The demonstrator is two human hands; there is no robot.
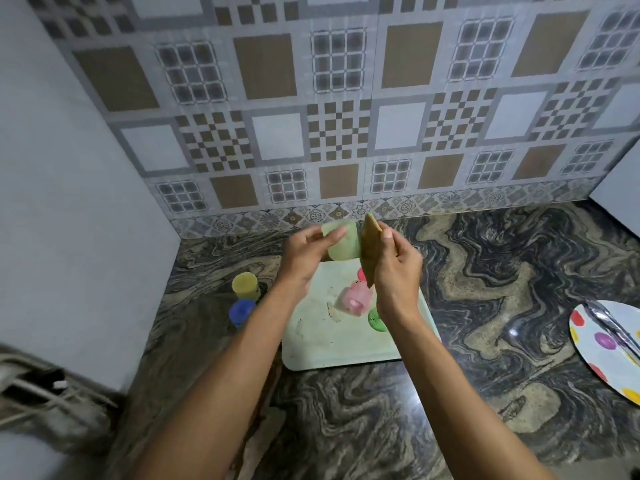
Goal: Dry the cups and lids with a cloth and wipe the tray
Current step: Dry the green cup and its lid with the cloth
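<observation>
Green cup (343, 245), pale, perhaps translucent, beside brown cloth (370, 247)

Colour rundown: the counter (502, 271) is swirly marble, black and dark grey with tan and cream waves. The back wall tiles (346, 116) mix plain brown squares, plain white squares, brown-and-white checkerboards and grey grid panels, with a floral border strip (346, 211) along the bottom. The tray (311, 355) is washed-out mint with a few dark smudges. On it are a pink cup (353, 296), a green lid (375, 320) with dark specks, and a red lid (362, 274) further back. The raised pale green cup (343, 242) sits against a tan-brown cloth (370, 251). Left of the tray are a yellow cup (245, 285) and, nearer, a blue cup (241, 311). The plate (588, 341) on the right is white with red, purple and yellow dots.
</observation>
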